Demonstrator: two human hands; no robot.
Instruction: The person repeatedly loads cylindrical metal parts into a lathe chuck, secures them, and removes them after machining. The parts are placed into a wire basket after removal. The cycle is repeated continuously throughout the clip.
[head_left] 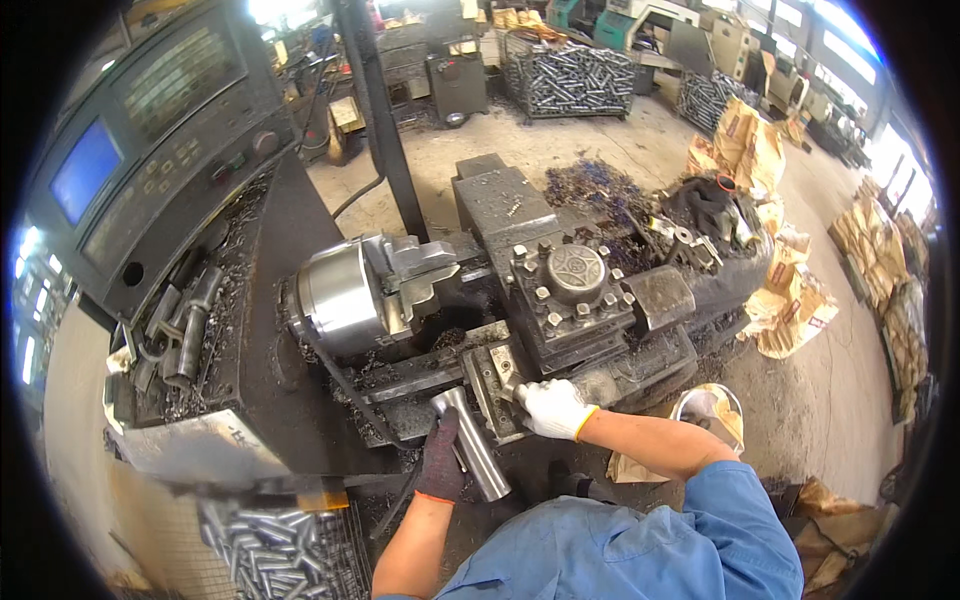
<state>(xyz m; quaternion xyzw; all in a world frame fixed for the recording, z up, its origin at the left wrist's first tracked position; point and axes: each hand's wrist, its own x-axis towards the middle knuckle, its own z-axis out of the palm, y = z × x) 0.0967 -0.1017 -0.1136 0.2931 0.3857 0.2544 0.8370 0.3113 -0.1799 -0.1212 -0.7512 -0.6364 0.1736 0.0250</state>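
My left hand (443, 458), in a dark glove, is wrapped round a shiny metal cylinder (478, 452), which slants in front of the lathe. Just right of its upper end, my right hand (556, 408), in a white glove, is closed at the edge of the lathe's slide (494, 384). Its fingertips curl over a small part that I cannot make out. Behind the right hand stands the square tool post (577, 274), ringed with bolts. The lathe chuck (345, 295) is to the left, its stepped jaws (420, 270) facing the tool post, with no workpiece visible between them.
A control panel (160, 165) with a blue screen rises at the left. Below it, a wire basket (345, 540) holds several metal cylinders. Metal shavings (595, 190) cover the lathe bed's far side. A white bucket (738, 425) and torn paper sacks (790, 300) are at the right.
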